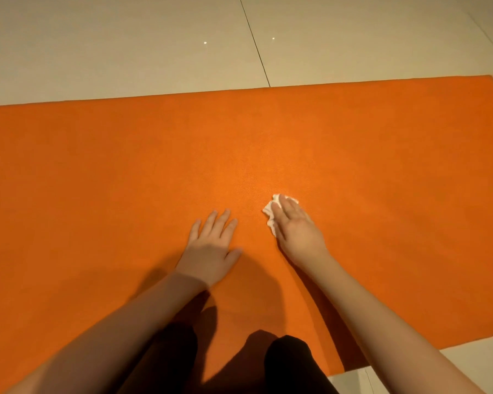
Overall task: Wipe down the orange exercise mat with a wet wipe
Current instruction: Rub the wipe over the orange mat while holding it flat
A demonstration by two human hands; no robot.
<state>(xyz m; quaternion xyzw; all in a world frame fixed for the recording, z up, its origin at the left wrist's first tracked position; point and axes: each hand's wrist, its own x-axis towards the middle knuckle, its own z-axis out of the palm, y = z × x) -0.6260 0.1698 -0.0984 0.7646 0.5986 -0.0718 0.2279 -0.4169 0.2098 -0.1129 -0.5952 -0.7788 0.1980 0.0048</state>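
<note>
Head view shows your right hand (pixel 296 224) flat on the crumpled wipe (pixel 269 215), near the middle of the mat (pixel 353 152) — grip pressing, fingers straight, not pinching. Your left hand (pixel 211 243) lies spread beside it, bracing. Sweep in overlapping strips with even palm weight, so the wipe doesn't bunch.

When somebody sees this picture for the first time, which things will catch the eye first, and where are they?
The orange exercise mat fills most of the view and lies flat on pale floor tiles. Near its middle, the right hand presses a crumpled white wet wipe onto the mat with straight fingers. The left hand rests flat on the mat beside it, apart from the wipe.
</note>
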